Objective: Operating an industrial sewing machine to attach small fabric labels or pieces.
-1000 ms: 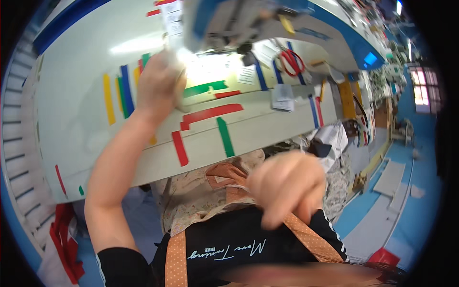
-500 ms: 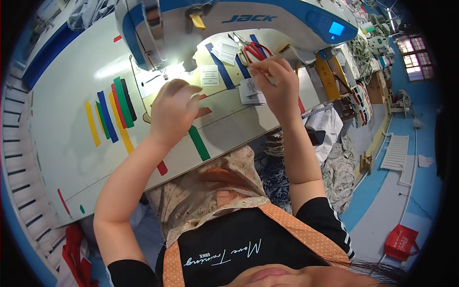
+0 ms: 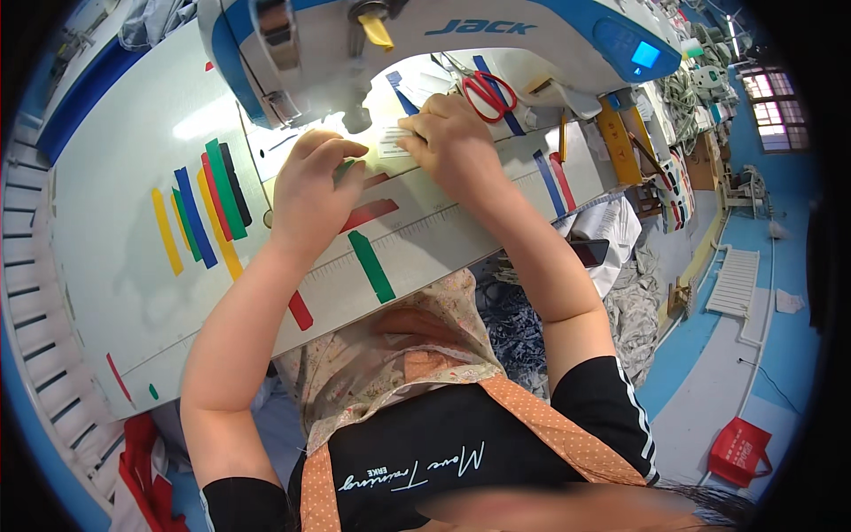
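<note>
My left hand (image 3: 315,186) is curled low over the sewing machine bed, just before the lit needle area. Its index finger and thumb bend towards each other, with a bit of green between them; what it holds, if anything, is hidden. Over the right part of the bed, my right hand (image 3: 454,151) is closed, fingertips bent down beside a small white printed label (image 3: 395,142). Whatever those fingers pinch cannot be made out. The blue-and-white sewing machine (image 3: 399,44) stands beyond both hands. Red-handled scissors (image 3: 488,96) lie just past my right hand.
Coloured tape strips mark the table (image 3: 115,222), among them a blue strip (image 3: 195,217) at left and a green one (image 3: 370,266) near the front edge. A yellow box (image 3: 618,140) stands at right. A phone (image 3: 589,253) lies on white cloth beyond the table's right edge.
My right hand has moved left and lower, from beside the scissors to the label on the bed. My left hand stays near the needle, its fingers slightly shifted. The view has shifted a little.
</note>
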### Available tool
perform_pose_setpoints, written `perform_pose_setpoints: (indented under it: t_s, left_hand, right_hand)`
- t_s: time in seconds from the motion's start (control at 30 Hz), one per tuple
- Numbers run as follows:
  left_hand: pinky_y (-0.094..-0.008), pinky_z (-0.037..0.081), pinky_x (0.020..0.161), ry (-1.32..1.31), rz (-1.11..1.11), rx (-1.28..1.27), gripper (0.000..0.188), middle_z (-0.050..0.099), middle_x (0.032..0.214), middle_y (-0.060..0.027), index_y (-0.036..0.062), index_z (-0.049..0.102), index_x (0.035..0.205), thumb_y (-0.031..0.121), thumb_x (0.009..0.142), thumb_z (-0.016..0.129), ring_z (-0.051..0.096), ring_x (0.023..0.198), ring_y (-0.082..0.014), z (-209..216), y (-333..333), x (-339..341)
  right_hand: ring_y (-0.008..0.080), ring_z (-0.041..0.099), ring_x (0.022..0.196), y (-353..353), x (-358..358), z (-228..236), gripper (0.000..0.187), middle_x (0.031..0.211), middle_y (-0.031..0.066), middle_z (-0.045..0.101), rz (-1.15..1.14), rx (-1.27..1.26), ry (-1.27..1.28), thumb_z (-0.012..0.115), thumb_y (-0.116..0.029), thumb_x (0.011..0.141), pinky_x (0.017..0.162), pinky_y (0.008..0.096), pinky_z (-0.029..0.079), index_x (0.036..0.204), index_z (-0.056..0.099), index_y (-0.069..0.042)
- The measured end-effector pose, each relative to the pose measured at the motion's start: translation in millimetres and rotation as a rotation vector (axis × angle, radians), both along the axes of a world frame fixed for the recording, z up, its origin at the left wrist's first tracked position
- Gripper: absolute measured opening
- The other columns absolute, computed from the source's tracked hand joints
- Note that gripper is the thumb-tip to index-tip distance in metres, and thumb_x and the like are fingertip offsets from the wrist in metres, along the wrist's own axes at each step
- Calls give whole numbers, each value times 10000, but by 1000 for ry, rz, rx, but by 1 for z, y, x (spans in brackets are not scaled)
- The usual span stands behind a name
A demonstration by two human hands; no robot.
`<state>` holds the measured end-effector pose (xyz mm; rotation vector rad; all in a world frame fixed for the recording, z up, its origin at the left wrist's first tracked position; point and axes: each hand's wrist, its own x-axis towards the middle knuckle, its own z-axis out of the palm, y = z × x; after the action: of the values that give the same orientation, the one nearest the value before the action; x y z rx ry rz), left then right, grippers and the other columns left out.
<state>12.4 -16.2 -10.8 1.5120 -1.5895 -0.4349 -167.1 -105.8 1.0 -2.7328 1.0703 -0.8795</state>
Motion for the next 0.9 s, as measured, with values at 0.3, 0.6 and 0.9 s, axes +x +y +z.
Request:
perform_pose_setpoints:
  t_s: [0.3, 0.6, 0.9]
  left_hand:
    - [-319, 499, 713, 88, -20, 56, 102, 578, 920, -65, 65, 645, 875, 98, 781, 667, 613, 789, -206, 4, -1, 1]
    - [-295, 503, 703, 268, -40, 167, 194, 622, 895, -86, 34, 631, 927, 103, 760, 701, 615, 766, -205, 8, 1, -6]
    - [-254, 560, 647, 764, -8, 431, 155, 615, 916, -84, -3, 606, 919, 102, 826, 672, 631, 794, -145, 21, 4, -5]
  right_hand:
    - [229, 576, 763, 3, -1, 3, 156, 760, 69, 595, 37, 105, -123, 732, -68, 708, 661, 333, 470, 860, 710, -43]
    - [206, 586, 723, 23, -1, 19, 154, 771, 81, 616, 107, 230, -252, 738, -43, 716, 606, 301, 466, 865, 703, -27]
    - [260, 597, 833, -54, -21, 12, 186, 841, 106, 633, -186, -72, -6, 689, -182, 796, 781, 355, 469, 930, 694, -53]
